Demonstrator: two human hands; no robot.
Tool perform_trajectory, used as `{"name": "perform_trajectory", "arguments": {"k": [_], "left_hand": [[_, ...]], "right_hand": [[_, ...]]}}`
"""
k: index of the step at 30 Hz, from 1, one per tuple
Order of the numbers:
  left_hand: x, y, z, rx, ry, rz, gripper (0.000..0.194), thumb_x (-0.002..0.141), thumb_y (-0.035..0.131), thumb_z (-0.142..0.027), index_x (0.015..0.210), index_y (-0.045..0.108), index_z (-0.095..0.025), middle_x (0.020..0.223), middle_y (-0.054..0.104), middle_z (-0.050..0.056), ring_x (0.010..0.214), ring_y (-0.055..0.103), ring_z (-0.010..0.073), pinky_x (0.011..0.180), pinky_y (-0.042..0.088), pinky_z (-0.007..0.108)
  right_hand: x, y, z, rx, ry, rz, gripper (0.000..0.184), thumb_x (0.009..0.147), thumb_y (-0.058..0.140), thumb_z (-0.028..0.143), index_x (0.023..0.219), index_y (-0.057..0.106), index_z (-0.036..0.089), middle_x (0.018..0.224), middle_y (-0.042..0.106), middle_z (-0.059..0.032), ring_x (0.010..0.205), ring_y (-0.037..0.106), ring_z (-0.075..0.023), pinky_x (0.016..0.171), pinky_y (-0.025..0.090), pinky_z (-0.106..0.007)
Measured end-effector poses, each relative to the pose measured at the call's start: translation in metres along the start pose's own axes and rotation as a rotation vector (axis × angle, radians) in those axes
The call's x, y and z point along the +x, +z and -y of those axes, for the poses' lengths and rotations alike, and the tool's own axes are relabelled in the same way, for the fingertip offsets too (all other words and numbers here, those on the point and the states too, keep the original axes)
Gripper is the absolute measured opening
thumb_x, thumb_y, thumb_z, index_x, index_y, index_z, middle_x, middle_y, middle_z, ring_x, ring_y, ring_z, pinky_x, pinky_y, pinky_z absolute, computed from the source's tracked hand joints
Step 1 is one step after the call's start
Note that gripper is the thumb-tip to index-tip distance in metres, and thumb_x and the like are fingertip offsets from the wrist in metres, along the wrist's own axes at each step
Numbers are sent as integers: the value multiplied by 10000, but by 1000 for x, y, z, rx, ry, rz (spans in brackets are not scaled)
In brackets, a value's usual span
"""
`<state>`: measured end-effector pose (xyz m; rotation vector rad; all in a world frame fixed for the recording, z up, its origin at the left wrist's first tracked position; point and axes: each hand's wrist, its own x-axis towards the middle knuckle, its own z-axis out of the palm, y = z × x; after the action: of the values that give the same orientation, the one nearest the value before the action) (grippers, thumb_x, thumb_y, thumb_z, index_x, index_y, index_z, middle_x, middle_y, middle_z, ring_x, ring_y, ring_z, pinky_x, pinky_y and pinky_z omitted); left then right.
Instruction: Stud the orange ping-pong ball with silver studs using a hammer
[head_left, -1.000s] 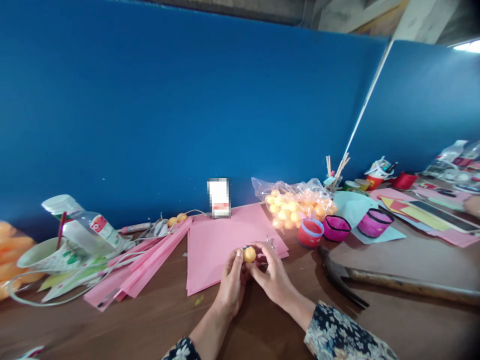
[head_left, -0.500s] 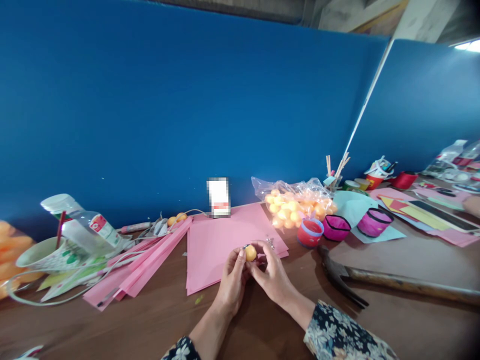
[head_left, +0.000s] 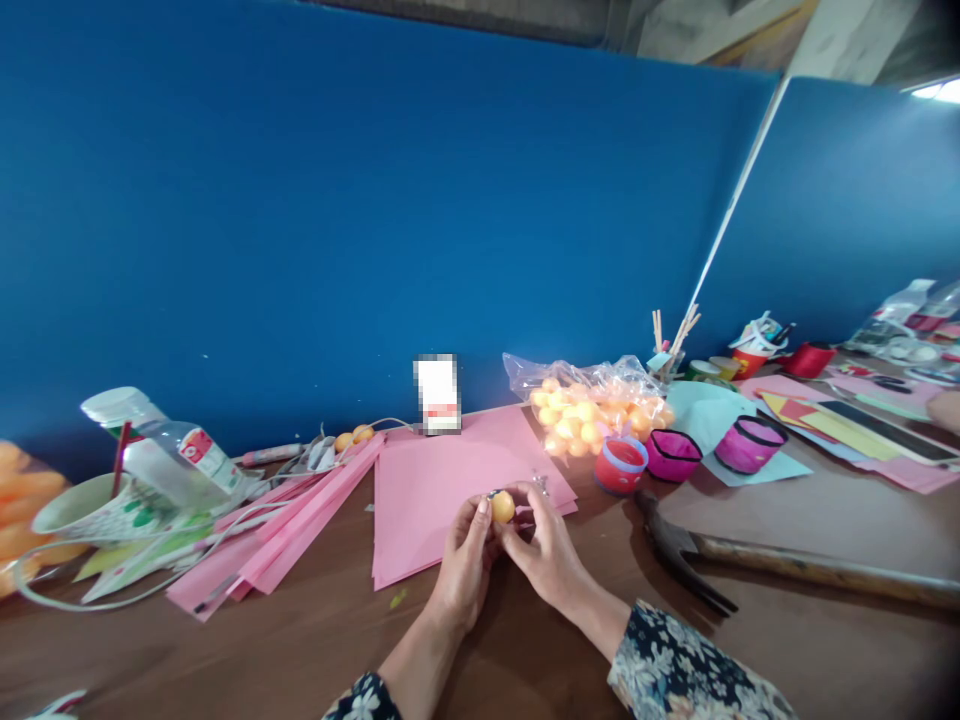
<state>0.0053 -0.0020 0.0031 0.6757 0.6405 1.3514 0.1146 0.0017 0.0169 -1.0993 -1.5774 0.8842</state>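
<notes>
A small yellow-orange ball (head_left: 502, 507) with a dark piece along its edge is held between my two hands, above the near edge of a stack of pink paper (head_left: 442, 490). My left hand (head_left: 466, 560) pinches it from the left, thumb on top. From the right, my right hand (head_left: 551, 560) curls its thumb and fingers about the same ball. What lies under the ball, between my fingers, is hidden. Just beyond my right fingers, a few tiny shiny bits (head_left: 540, 484) rest on the pink paper.
Right of my hands lies a hammer (head_left: 810, 565). Behind it stand a red cup (head_left: 621, 466), magenta fabric cups (head_left: 673, 456) and a clear bag of orange balls (head_left: 581, 410). Leftward are pink strips (head_left: 300, 525), a plastic bottle (head_left: 176, 450) and a cable. A blue partition (head_left: 375, 200) closes the back.
The ball has turned slightly between my fingers. Both hands stay in nearly the same place, and nothing else has visibly moved.
</notes>
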Motion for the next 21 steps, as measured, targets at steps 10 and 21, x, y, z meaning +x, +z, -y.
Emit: {"name": "perform_trajectory", "arguments": {"k": [10,21], "left_hand": [[-1,2,-2,11,-3,-13,202,793,562,-322,909,584,-159,889,659,66,825,620,185,771,466,306],[0,2,-1,-22,-11,-8,264,821,514,-348,970,592,-145,887,666,82,883,616,209,826,447,338]], "right_hand": [[1,1,-1,-31,7,-34,258,767,591,260,997,489,201,945,590,-50,810,595,-168,687,519,-288],[1,2,-4,-34,-24,-14,376,734,564,136,1090,477,221,1059,572,-47,858,586,-168,730,516,-302]]}}
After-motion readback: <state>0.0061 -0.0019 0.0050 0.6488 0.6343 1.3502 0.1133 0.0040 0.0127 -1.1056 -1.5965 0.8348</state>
